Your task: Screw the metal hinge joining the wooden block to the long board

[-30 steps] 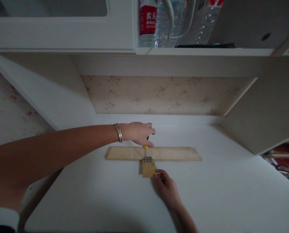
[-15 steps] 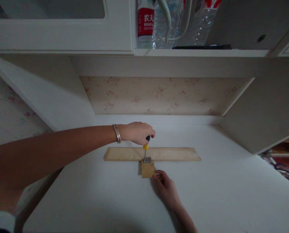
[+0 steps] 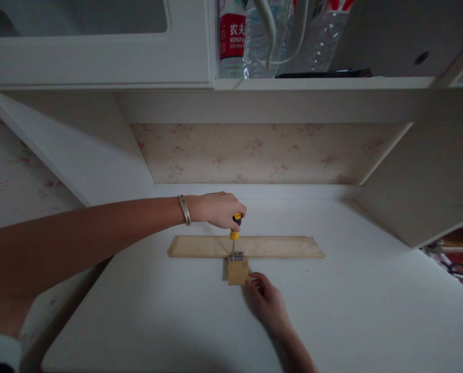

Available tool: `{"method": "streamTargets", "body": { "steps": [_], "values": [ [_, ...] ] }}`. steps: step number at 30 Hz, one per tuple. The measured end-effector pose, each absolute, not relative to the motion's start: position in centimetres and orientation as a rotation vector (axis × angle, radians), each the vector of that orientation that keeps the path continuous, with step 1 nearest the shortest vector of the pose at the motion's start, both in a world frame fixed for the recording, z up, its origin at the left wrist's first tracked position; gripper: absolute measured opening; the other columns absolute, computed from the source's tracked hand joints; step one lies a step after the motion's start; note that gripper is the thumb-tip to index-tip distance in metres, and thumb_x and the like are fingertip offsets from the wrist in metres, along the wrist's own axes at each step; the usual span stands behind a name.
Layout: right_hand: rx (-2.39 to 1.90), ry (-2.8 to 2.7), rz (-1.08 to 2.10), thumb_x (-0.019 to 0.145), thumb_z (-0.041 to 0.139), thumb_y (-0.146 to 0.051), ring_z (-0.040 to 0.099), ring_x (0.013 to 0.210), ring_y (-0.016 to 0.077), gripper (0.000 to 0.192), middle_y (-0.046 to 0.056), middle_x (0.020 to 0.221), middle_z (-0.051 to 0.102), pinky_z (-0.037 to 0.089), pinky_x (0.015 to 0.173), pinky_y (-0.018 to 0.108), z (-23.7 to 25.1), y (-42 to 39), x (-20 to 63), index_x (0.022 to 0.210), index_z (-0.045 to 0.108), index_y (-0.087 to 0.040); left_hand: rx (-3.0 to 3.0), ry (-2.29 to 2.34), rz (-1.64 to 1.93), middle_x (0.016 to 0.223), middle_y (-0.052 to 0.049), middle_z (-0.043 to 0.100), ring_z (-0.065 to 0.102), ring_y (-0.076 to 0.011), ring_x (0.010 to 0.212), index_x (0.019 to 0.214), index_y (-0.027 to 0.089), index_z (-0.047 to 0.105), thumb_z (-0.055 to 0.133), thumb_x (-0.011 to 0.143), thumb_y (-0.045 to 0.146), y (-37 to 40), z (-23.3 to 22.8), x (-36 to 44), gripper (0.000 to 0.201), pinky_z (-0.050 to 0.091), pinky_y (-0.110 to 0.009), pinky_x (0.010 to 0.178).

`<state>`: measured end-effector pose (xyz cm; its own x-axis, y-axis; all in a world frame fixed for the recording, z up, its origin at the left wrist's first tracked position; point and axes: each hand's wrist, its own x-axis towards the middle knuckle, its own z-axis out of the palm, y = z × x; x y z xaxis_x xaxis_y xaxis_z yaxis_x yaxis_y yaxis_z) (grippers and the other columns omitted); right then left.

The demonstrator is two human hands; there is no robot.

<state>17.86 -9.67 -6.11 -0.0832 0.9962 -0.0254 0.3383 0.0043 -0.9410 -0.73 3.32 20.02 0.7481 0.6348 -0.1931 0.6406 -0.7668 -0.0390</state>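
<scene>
Our left hand (image 3: 218, 209) is clamped on the yellow-and-black screwdriver (image 3: 234, 235), upright, tip on the small metal hinge (image 3: 236, 255) joining the long pale wooden plank (image 3: 278, 246) to the small square wooden block (image 3: 238, 271). Right hand (image 3: 268, 300) fingers, loosely curled, press the block's edge. White bench (image 3: 351, 311) is open to the right. Clear plastic bottles (image 3: 260, 39) stand on the shelf above.

My bare left arm stretches in from the left side, almost level, with a silver metal bangle (image 3: 184, 210) at the wrist. My left hand (image 3: 216, 209) is curled into a fist, knuckles up, fingers wrapped tight around what it grips, thumb tucked towards me. My right forearm comes up from the lower edge at a slant. My right hand (image 3: 268, 301) lies palm down, low and relaxed, fingers bent, fingertips (image 3: 255, 282) pressing forward and leftwards.
</scene>
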Motion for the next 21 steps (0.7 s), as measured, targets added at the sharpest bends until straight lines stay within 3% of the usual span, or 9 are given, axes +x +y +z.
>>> {"method": "streamTargets", "body": {
  "steps": [4, 6, 9, 12, 16, 18, 21],
  "values": [
    [-1.446, -1.531, 1.096, 0.086, 0.046, -0.050, 0.057, 0.062, 0.0163, 0.038, 0.004, 0.080, 0.066, 0.041, 0.057, 0.027, -6.13, -9.71, 17.83, 0.105, 0.055, -0.019, 2.915, 1.122, -0.288, 0.106, -0.008, 0.062, 0.059, -0.0246, 0.089, 0.108, 0.024, 0.060, 0.054, 0.077, 0.060, 3.15, 20.10, -0.70, 0.048, 0.044, -0.033, 0.075],
    [-1.435, -1.530, 1.100, 0.086, 0.046, -0.050, 0.057, 0.062, 0.0164, 0.038, 0.005, 0.081, 0.066, 0.041, 0.057, 0.027, -6.10, -9.72, 17.81, 0.105, 0.056, -0.019, 2.923, 1.023, -0.274, 0.115, -0.007, 0.059, 0.058, -0.0231, 0.094, 0.115, 0.024, 0.057, 0.058, 0.077, 0.053, 3.13, 20.07, -0.67, 0.047, 0.043, -0.031, 0.078],
    [-1.431, -1.523, 1.095, 0.086, 0.046, -0.051, 0.057, 0.061, 0.0163, 0.039, 0.005, 0.079, 0.066, 0.041, 0.056, 0.027, -5.99, -9.69, 17.77, 0.105, 0.057, -0.019, 2.905, 1.019, -0.318, 0.106, -0.006, 0.063, 0.057, -0.0213, 0.095, 0.108, 0.024, 0.061, 0.058, 0.080, 0.042, 3.24, 20.01, -0.64, 0.033, 0.042, -0.029, 0.079],
    [-1.439, -1.510, 1.088, 0.085, 0.048, -0.051, 0.058, 0.059, 0.0157, 0.039, 0.004, 0.078, 0.066, 0.041, 0.055, 0.026, -5.90, -9.68, 17.75, 0.104, 0.058, -0.018, 2.867, 1.185, -0.348, 0.096, -0.009, 0.065, 0.059, -0.0234, 0.088, 0.100, 0.021, 0.064, 0.051, 0.083, 0.050, 3.26, 20.04, -0.69, 0.036, 0.043, -0.031, 0.075],
    [-1.454, -1.525, 1.085, 0.085, 0.048, -0.050, 0.059, 0.063, 0.0162, 0.039, 0.004, 0.079, 0.067, 0.042, 0.057, 0.026, -5.90, -9.73, 17.78, 0.104, 0.057, -0.018, 2.867, 1.089, -0.320, 0.115, -0.009, 0.058, 0.059, -0.0228, 0.092, 0.113, 0.023, 0.059, 0.054, 0.081, 0.053, 3.22, 20.17, -0.87, 0.044, 0.043, -0.031, 0.078],
    [-1.449, -1.538, 1.083, 0.085, 0.047, -0.050, 0.059, 0.062, 0.0161, 0.039, 0.005, 0.080, 0.067, 0.042, 0.057, 0.026, -5.94, -9.74, 17.79, 0.104, 0.056, -0.018, 2.890, 0.991, -0.355, 0.111, -0.006, 0.060, 0.058, -0.0219, 0.093, 0.111, 0.025, 0.060, 0.060, 0.079, 0.043, 3.21, 20.16, -0.87, 0.036, 0.043, -0.029, 0.079],
    [-1.450, -1.538, 1.088, 0.086, 0.046, -0.051, 0.058, 0.062, 0.0159, 0.039, 0.004, 0.080, 0.066, 0.041, 0.057, 0.026, -6.00, -9.72, 17.78, 0.105, 0.055, -0.019, 2.898, 1.090, -0.433, 0.092, -0.008, 0.064, 0.059, -0.0236, 0.088, 0.099, 0.022, 0.064, 0.053, 0.085, 0.040, 3.10, 20.09, -0.66, 0.026, 0.043, -0.031, 0.075]
  ]
}}
